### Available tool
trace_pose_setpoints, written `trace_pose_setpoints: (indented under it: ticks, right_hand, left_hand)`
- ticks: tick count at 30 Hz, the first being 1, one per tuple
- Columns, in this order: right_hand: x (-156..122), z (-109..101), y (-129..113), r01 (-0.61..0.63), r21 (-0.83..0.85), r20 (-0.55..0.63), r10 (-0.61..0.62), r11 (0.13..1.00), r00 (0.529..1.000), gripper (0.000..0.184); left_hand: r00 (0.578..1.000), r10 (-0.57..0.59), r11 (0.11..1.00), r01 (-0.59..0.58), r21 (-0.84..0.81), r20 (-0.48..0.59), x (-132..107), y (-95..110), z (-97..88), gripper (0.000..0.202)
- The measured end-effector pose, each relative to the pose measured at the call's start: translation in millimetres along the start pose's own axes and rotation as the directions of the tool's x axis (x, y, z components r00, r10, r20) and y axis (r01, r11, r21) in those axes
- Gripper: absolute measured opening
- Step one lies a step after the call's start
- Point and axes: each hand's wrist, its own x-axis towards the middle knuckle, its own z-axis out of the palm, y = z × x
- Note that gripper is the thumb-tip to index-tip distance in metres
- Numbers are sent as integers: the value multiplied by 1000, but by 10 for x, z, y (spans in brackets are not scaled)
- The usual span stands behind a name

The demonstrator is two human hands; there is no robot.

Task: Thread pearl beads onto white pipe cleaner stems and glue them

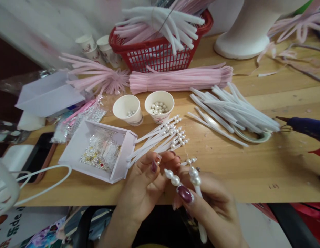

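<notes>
A tiny bead [158,163] is pinched by the left hand [143,184], a pearled stem [195,176] by the right hand [214,203]; a pearl-tipped bunch [153,138] seems finished, white stems [234,112] left bare.

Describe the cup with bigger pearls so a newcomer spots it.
Start at the red basket, then drop to the pink bundle in front of it. Nearer still stands the right-hand cup of a pair: its pearls look bigger and more numerous than those in the left-hand cup.

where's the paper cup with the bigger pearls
In the head view, the cup of bigger pearls stands near the centre, just right of the other cup, below the pink bundle.
</notes>
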Motion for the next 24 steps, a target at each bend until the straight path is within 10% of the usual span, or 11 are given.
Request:
trace_pose_setpoints:
  ticks: [12, 24]
  right_hand:
    - [-6, -69, -52, -120, 28, 53, 119, 992, 991, 36]
    - [36, -133, -55, -110, 56, 119, 102, 992, 988, 43]
  left_hand:
    - [994, 103, 965, -95, 245, -22, -31, 80, -19, 19]
    - [945, 215, 913, -284, 292, 247, 48, 85, -139, 10]
